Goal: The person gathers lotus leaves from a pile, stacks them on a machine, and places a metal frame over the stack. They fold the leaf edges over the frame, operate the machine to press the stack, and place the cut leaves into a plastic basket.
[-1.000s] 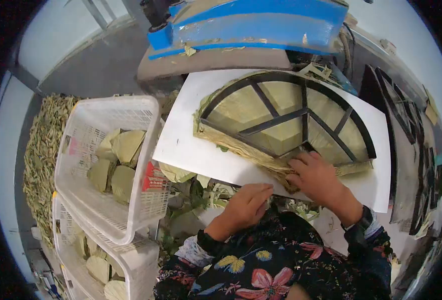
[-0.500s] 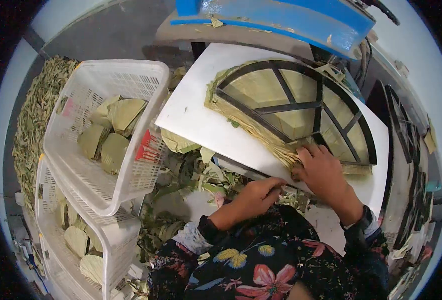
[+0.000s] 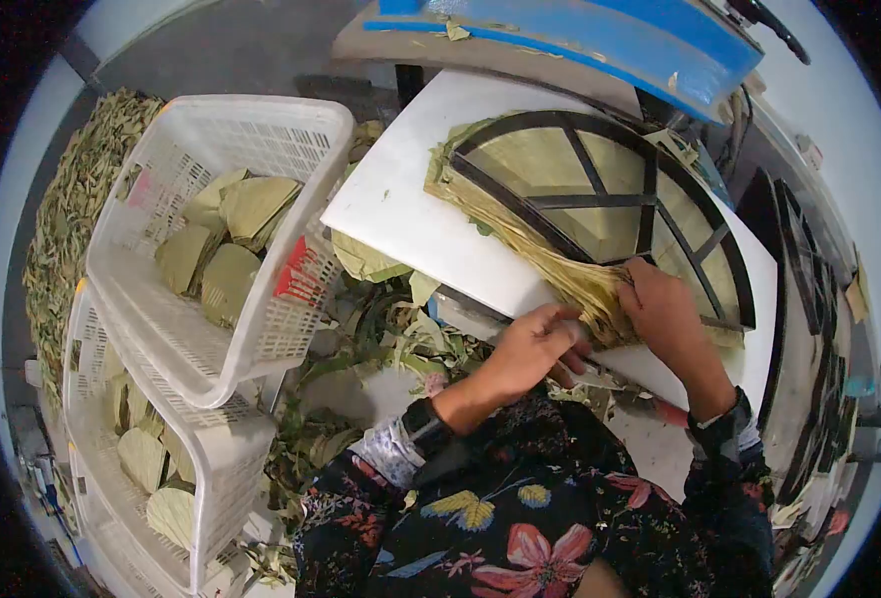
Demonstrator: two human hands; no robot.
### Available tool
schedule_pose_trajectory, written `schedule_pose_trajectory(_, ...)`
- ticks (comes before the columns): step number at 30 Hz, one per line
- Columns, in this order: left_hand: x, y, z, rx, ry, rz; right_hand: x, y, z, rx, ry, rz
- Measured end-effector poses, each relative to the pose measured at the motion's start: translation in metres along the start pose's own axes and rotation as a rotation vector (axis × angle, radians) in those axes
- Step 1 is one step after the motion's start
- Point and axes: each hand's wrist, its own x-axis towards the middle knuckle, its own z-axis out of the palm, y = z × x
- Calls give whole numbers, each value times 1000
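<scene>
A black fan-shaped metal frame with crossbars (image 3: 600,201) lies on a stack of flat, dried leaves (image 3: 550,164) on a white board (image 3: 385,199). My right hand (image 3: 662,307) is closed on the leaf edges that stick out along the frame's near side; its fingertips are partly hidden. Those edges look bunched and lifted there. My left hand (image 3: 525,359) is close by at the board's near edge, fingers apart and slightly curled, with nothing visible in it.
At left are stacked white plastic baskets (image 3: 216,384) holding cut leaf pieces (image 3: 231,284). A heap of dried leaves (image 3: 86,209) lies beyond them. Leaf scraps (image 3: 410,339) lie below the board. A blue machine part (image 3: 600,45) is behind it; more black frames (image 3: 804,249) stand at right.
My right hand has pulled the leaf edges up and outward beside the frame. My left hand has moved up and right, its fingers spreading. The view has shifted slightly.
</scene>
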Motion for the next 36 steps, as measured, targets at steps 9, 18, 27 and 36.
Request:
schedule_pose_trajectory(9,1,2,-4,291,32,103,-11,-19,-3,-150,-5,-74)
schedule_pose_trajectory(18,-6,7,-1,199,36,-36,-9,-21,24,-290,10,13)
schedule_pose_trajectory(27,11,22,11,-48,69,-168,1,-1,14,-164,118,-31)
schedule_pose_trajectory(36,30,10,22,-85,177,-170,2,-2,21,-204,158,2)
